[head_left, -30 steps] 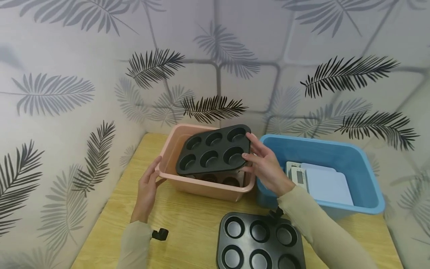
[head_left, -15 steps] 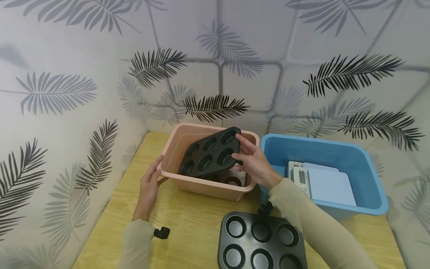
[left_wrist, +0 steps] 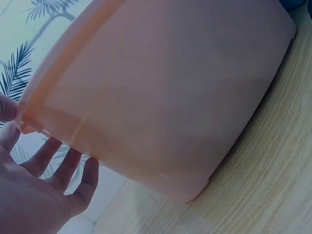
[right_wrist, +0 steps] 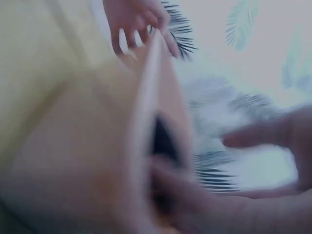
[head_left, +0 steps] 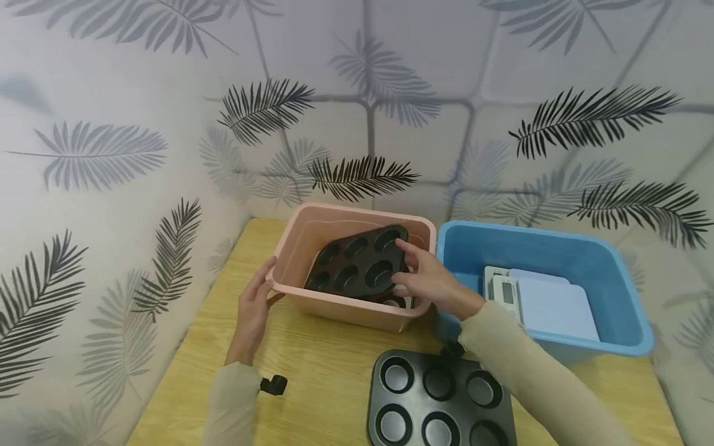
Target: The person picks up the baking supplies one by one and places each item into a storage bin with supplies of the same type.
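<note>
In the head view, a dark six-cup muffin tin (head_left: 357, 263) lies tilted inside the pink plastic bin (head_left: 348, 314). My right hand (head_left: 429, 279) is over the bin's right side, its thumb and fingers spread at the tin's right end. The right wrist view is blurred; a gap shows between the thumb and fingers, with a dark part of the tin (right_wrist: 163, 139) beside them. My left hand (left_wrist: 39, 190) holds the bin's left rim, thumb on top and fingers against the outside wall. Beneath the tin, a pale item with dark round cups is mostly hidden.
To the right stands a blue bin (head_left: 625, 310) holding white kitchen scales (head_left: 558, 310). A larger dark muffin tin (head_left: 440, 396) lies on the wooden table (head_left: 312, 384) in front, partly under my right sleeve. A leaf-patterned wall (head_left: 362, 93) rises behind the bins.
My right hand has lowered the muffin tin from above the pink bin's rim down into it, and its fingers have spread. My left hand stays on the bin's rim.
</note>
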The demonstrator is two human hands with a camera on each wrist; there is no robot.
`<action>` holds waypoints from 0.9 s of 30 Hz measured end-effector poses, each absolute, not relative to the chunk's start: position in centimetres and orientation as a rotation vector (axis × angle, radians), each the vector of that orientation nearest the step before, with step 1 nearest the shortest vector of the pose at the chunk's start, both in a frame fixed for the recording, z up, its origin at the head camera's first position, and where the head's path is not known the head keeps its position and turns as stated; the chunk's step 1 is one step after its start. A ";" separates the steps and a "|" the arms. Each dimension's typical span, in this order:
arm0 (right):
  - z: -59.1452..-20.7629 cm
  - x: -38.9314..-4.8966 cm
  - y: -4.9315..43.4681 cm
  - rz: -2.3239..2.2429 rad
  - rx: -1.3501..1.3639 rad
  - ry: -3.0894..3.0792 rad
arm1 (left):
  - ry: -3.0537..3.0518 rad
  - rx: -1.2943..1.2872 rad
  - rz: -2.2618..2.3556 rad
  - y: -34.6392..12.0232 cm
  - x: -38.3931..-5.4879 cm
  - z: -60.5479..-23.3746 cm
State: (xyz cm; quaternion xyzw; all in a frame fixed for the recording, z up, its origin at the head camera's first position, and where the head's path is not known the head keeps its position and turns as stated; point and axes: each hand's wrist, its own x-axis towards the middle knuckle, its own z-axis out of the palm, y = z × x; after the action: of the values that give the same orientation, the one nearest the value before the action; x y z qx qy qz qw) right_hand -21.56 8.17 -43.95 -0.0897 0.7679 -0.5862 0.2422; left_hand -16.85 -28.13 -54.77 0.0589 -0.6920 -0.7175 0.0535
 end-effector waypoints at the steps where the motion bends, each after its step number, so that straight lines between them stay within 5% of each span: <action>1: -43.2 -21.0 8.7 -1.490 -0.315 2.192 | -2.105 0.180 -2.180 -28.1 -16.9 -54.8; 7: -40.6 -18.4 11.4 -1.299 -0.564 2.527 | -2.073 0.231 -2.195 -27.9 -16.8 -54.4; 27: -45.5 -13.8 17.3 -1.731 -0.568 2.408 | -2.074 0.215 -2.210 -27.5 -16.8 -54.5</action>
State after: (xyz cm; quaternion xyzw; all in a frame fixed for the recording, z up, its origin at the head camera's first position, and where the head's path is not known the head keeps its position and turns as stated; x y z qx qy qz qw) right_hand -13.77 17.30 -45.53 -0.1878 0.7960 -0.5722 0.0610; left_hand -16.78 -27.50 -54.54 0.0705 -0.6817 -0.7264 0.0517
